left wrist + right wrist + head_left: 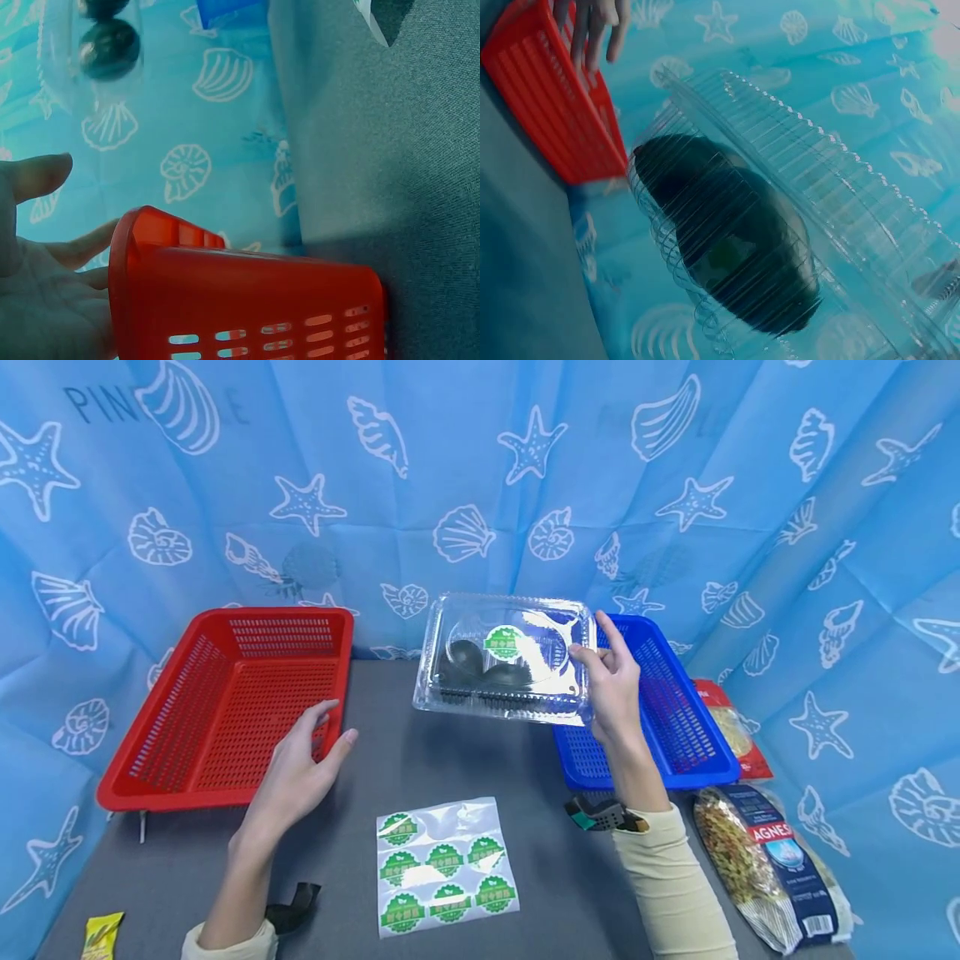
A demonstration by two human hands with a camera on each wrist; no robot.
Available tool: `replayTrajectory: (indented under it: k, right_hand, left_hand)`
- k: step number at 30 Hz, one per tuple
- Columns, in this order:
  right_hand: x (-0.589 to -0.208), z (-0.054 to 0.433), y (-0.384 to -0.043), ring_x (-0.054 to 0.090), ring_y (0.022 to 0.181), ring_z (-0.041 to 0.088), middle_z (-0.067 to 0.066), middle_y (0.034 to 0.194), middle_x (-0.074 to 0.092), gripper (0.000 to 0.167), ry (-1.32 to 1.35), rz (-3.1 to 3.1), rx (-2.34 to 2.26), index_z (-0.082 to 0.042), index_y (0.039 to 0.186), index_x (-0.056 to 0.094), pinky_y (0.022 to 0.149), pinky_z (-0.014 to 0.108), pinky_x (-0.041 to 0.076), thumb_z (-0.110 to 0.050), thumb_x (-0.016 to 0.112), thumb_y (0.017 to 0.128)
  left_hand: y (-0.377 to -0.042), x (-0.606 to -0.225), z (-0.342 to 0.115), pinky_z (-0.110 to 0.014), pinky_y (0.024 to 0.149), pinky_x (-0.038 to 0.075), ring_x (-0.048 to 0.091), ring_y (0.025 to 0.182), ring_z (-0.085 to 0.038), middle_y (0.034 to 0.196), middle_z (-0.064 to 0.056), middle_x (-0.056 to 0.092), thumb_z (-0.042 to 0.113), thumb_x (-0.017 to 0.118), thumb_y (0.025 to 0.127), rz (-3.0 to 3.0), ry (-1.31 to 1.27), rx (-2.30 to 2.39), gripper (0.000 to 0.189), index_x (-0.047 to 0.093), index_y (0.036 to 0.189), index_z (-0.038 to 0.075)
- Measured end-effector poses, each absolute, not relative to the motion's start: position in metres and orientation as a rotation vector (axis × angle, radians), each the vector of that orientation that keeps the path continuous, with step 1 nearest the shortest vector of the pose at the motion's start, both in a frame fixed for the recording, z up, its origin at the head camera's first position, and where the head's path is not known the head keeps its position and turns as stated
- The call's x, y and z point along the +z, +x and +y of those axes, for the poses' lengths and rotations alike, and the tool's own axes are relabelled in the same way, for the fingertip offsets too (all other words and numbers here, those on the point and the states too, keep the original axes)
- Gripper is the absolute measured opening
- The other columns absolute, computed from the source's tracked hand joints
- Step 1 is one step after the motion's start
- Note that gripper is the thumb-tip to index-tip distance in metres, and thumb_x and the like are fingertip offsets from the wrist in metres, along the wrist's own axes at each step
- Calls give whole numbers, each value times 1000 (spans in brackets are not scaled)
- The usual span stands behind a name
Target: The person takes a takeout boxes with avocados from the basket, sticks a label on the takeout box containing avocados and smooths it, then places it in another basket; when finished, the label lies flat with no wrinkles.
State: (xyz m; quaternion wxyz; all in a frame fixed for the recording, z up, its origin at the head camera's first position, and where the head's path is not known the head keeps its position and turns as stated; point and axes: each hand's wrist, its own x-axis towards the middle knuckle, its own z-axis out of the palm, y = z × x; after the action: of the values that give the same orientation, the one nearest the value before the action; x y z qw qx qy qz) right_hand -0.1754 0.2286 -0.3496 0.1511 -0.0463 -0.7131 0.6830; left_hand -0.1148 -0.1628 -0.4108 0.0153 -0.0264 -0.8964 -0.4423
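My right hand (617, 685) grips the right end of a clear plastic clamshell box (450, 697), held tilted above the table between the two baskets. Two dark avocados (742, 232) lie inside, gathered toward the box's left side in the head view. A round green and white sticker (504, 642) is on the lid. My left hand (300, 768) holds nothing; its fingers are spread beside the right wall of the red basket (225, 799). In the left wrist view a gap separates the thumb from the box.
A blue basket (652, 781) stands on the right, partly behind my right hand. On the grey table (337, 852) lies a sheet of green round stickers (447, 868). Food bags, one marked AGNESI (776, 852), lie at the right; a small yellow packet (102, 935) lies front left.
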Motion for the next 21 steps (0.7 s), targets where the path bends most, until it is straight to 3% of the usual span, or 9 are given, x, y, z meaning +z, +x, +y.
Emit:
replayTrajectory:
  k: [7, 9, 12, 15, 16, 19, 21]
  right_hand:
    - [-349, 270, -179, 33, 44, 2, -12, 67, 47, 66, -256, -1984, 1958, -29, 165, 45, 39, 16, 31, -14, 68, 105]
    - [-350, 282, -179, 48, 50, -1, -10, 77, 57, 68, -311, -1925, 2022, -29, 166, 44, 43, 14, 45, -14, 68, 105]
    - [-353, 298, -178, 51, 53, 0, -7, 92, 66, 69, -420, -1853, 2053, -31, 167, 42, 46, 16, 52, -15, 68, 105]
    - [-358, 312, -177, 43, 55, 2, -9, 88, 58, 70, -522, -1806, 2016, -34, 167, 41, 49, 17, 50, -18, 69, 105]
    - [-360, 316, -177, 36, 54, 4, -10, 83, 53, 70, -561, -1795, 1990, -35, 167, 41, 57, 20, 54, -19, 69, 105]
    - [-365, 328, -176, 35, 54, 5, -9, 73, 37, 72, -625, -1736, 1959, -36, 168, 38, 59, 22, 51, -21, 69, 104]
    - [-368, 333, -176, 34, 51, 4, -10, 69, 36, 74, -644, -1682, 1962, -36, 168, 37, 57, 21, 49, -20, 69, 104]
  left_hand:
    - [-113, -411, -166, -72, 115, 48, 45, 153, -48, 168, -26, 43, 39, 67, 108, -2791, -97, -1351, 75, 34, 168, 9]
    - [-112, -411, -167, -72, 115, 48, 45, 153, -49, 168, -27, 43, 39, 67, 108, -2789, -101, -1342, 75, 34, 167, 8]
    - [-112, -411, -168, -72, 115, 48, 46, 153, -49, 167, -28, 44, 38, 67, 108, -2790, -110, -1336, 73, 35, 167, 8]
    - [-112, -412, -169, -72, 115, 48, 46, 153, -49, 167, -28, 44, 38, 66, 108, -2792, -117, -1333, 73, 35, 167, 8]
    - [-112, -412, -169, -72, 115, 48, 47, 152, -49, 167, -28, 44, 38, 67, 108, -2793, -119, -1331, 73, 35, 167, 8]
    - [-111, -412, -170, -71, 114, 50, 48, 151, -49, 166, -27, 45, 39, 68, 107, -2791, -123, -1325, 74, 36, 167, 9]
    - [-110, -412, -171, -70, 113, 51, 49, 151, -49, 166, -27, 45, 39, 69, 106, -2788, -127, -1323, 75, 36, 166, 9]
